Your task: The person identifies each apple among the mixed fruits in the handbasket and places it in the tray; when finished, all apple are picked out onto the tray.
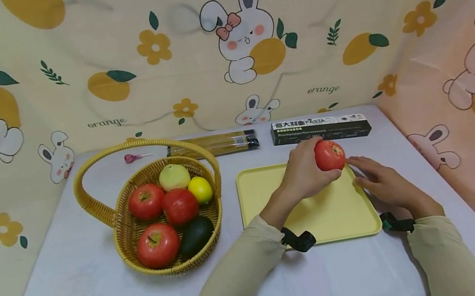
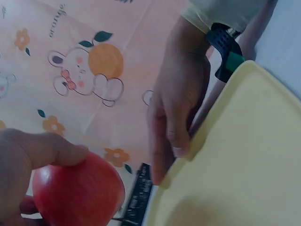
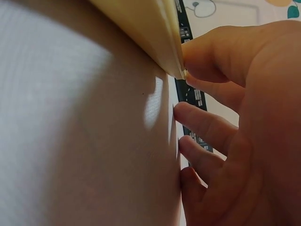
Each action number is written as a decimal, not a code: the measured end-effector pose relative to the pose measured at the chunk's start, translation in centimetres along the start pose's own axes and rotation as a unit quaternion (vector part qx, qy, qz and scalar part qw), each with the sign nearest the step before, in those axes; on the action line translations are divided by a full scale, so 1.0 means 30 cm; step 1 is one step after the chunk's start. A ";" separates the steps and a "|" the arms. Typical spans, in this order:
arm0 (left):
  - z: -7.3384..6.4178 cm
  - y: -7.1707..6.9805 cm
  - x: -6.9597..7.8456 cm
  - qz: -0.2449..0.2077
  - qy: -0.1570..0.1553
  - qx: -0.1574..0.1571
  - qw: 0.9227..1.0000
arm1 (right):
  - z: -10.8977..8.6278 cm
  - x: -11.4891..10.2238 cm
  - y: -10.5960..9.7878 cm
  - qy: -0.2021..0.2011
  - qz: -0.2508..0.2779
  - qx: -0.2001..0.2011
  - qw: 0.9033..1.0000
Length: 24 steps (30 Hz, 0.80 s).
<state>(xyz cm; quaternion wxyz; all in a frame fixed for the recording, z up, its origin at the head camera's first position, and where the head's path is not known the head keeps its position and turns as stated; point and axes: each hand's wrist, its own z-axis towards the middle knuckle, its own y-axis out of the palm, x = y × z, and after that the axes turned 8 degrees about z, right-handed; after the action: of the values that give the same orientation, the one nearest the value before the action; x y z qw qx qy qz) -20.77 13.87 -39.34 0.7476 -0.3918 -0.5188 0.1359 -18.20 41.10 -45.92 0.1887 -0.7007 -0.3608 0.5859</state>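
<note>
My left hand [image 1: 306, 170] grips a red apple [image 1: 329, 155] above the yellow tray [image 1: 324, 217]. The left wrist view has the thumb laid over the top of this apple [image 2: 77, 193], its thin stem low at the right. At the tray's right side is my right hand [image 1: 382, 184], fingers extended. Up close in the right wrist view, its thumb [image 3: 207, 54] meets the tray's rim [image 3: 176, 52], and the other fingers [image 3: 202, 123] reach down beside it, close to the white table surface.
To the left stands a wicker basket [image 1: 122, 240] with a tall handle, holding red apples [image 1: 158, 246], a pale green round fruit [image 1: 174, 177], a lemon [image 1: 200, 190] and a dark green avocado [image 1: 196, 236]. Behind lie a black pasta box [image 1: 320, 130], a spaghetti pack [image 1: 218, 145] and a lollipop [image 1: 130, 158].
</note>
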 end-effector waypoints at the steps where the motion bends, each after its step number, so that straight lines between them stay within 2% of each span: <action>1: 0.007 0.014 -0.002 0.005 -0.009 -0.002 1.000 | 0.000 -0.001 0.002 0.001 0.001 0.000 1.000; 5: 0.025 0.068 -0.016 0.022 -0.024 -0.015 0.999 | -0.002 -0.004 0.010 -0.003 -0.009 0.005 1.000; 11: 0.040 0.125 -0.038 0.000 -0.023 -0.034 0.999 | -0.008 -0.011 0.007 -0.011 -0.020 0.016 1.000; 19: 0.055 0.173 -0.064 -0.021 -0.020 -0.023 0.999 | -0.005 -0.005 0.003 -0.022 -0.023 0.021 0.999; 24: 0.059 0.186 -0.078 -0.031 -0.038 -0.031 0.998 | -0.004 0.001 0.007 -0.016 -0.026 0.026 0.999</action>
<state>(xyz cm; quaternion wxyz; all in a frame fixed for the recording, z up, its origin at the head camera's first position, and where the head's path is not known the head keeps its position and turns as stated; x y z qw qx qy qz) -22.19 16.89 -44.70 0.7187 -0.3933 -0.5625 0.1112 -18.03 40.99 -46.07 0.2159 -0.6769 -0.3665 0.6008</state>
